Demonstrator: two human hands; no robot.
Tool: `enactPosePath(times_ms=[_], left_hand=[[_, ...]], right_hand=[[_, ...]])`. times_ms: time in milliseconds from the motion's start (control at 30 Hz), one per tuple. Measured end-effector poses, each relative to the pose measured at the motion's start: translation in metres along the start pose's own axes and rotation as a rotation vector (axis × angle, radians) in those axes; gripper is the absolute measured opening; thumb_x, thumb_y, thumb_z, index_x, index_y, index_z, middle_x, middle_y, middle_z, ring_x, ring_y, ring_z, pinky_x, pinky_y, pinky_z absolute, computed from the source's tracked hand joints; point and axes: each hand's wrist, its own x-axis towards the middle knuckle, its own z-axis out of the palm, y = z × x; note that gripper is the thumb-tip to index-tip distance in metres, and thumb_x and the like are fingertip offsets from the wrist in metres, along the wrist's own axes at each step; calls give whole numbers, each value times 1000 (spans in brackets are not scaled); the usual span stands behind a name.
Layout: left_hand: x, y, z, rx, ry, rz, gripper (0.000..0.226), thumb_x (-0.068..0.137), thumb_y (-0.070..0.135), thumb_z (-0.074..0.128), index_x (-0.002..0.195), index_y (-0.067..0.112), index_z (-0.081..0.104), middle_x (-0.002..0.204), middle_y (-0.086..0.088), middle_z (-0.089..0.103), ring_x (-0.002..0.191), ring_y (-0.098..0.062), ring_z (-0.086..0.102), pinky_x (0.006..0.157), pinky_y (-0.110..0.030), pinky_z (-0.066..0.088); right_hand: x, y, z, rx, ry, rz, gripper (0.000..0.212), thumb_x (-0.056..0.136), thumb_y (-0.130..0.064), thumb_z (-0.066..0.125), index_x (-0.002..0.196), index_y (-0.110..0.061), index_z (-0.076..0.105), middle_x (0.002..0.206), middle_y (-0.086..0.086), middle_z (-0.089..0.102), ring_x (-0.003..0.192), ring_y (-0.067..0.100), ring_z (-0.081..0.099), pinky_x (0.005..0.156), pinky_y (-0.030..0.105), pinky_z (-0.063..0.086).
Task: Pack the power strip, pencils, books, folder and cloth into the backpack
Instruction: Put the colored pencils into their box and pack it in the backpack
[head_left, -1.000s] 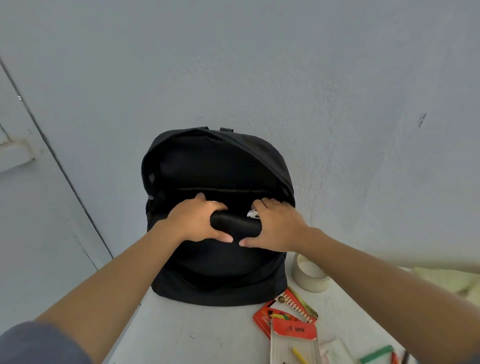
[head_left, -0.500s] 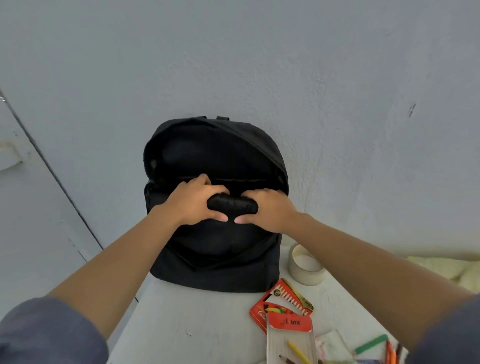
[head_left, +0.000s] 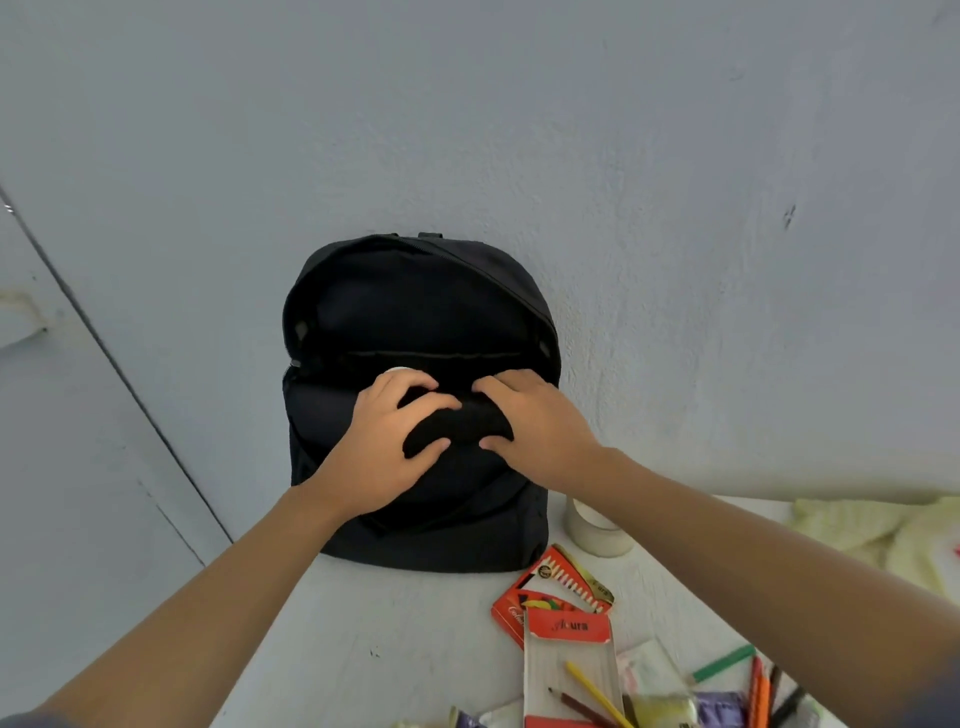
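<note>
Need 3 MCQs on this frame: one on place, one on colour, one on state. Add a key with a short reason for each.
1. Where is the tape roll?
A) on the table, right of the backpack
B) inside the backpack
C) hanging on the wall

2. What colour is the backpack?
A) red
B) black
C) green

3. What are the two hands doing?
A) hanging idle
B) holding a mug
C) gripping a black bundle at the backpack's mouth

Key:
1 A: it stands on the table beside the backpack.
2 B: its fabric is black all over.
3 C: the left hand and right hand both curl round the bundle.
</note>
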Motion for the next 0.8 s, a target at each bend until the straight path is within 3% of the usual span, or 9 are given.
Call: enactPosePath(times_ms=[100, 200, 300, 367, 433, 533, 700, 800], left_hand=[[-17, 26, -5, -116, -51, 4, 21, 94, 29, 70, 114, 32, 69, 115, 14, 55, 108, -7, 55, 92, -24, 45], [-32, 53, -5, -213, -394, -178, 13, 97, 36, 66, 110, 38, 68, 92, 16, 63, 81, -6, 63, 73, -25, 56], [-48, 74, 15, -195, -698, -308, 24, 100, 47, 58, 120, 37, 67, 99, 13, 68, 85, -4, 66, 82, -27, 57], [-60, 87, 33, -203, -776, -335, 32, 100, 54, 54, 126, 37, 63, 108, 10, 68, 95, -8, 64, 89, -33, 55], [-67, 96, 49, -172, -785, -341, 35, 99, 57, 54, 127, 38, 60, 111, 11, 67, 97, -11, 63, 90, -38, 55], [-73, 111, 71, -65, -727, -358, 42, 98, 57, 53, 132, 33, 54, 114, 7, 66, 102, -18, 63, 88, -40, 54], [-79, 128, 94, -1, -712, -384, 45, 101, 58, 46, 139, 34, 49, 120, -2, 58, 109, -25, 61, 89, -39, 52], [-85, 139, 98, 11, -688, -437, 47, 97, 56, 57, 138, 35, 50, 120, -2, 46, 102, -22, 61, 87, -36, 53]], right_hand=[[-29, 4, -1, 42, 156, -33, 45, 85, -16, 73, 128, -18, 58, 128, 1, 57, 120, 20, 50, 100, 35, 43], [-63, 8, -7, 71, 235, 10, 17, 89, -14, 66, 105, -19, 63, 104, -3, 62, 97, 17, 54, 85, 30, 44], [-98, 13, -10, 146, -27, 169, 11, 90, -21, 61, 82, -25, 56, 80, -8, 58, 76, 16, 55, 68, 29, 44], [-125, 11, -11, 130, -270, 227, 14, 87, -28, 62, 75, -28, 56, 82, -7, 62, 77, 16, 59, 70, 34, 52], [-149, 8, -6, 70, -450, 259, 10, 86, -31, 66, 79, -23, 65, 87, -6, 65, 83, 16, 61, 76, 35, 54], [-183, 3, 9, 57, -549, 265, 18, 87, -45, 66, 84, -28, 63, 91, -8, 63, 85, 16, 58, 76, 33, 51], [-208, -6, 29, 47, -523, 239, 49, 84, -59, 67, 124, -34, 54, 115, -6, 55, 97, 15, 51, 78, 31, 44], [-212, -8, 35, -4, -445, 200, 46, 79, -56, 73, 115, -32, 58, 124, -3, 44, 110, 20, 44, 88, 35, 48]])
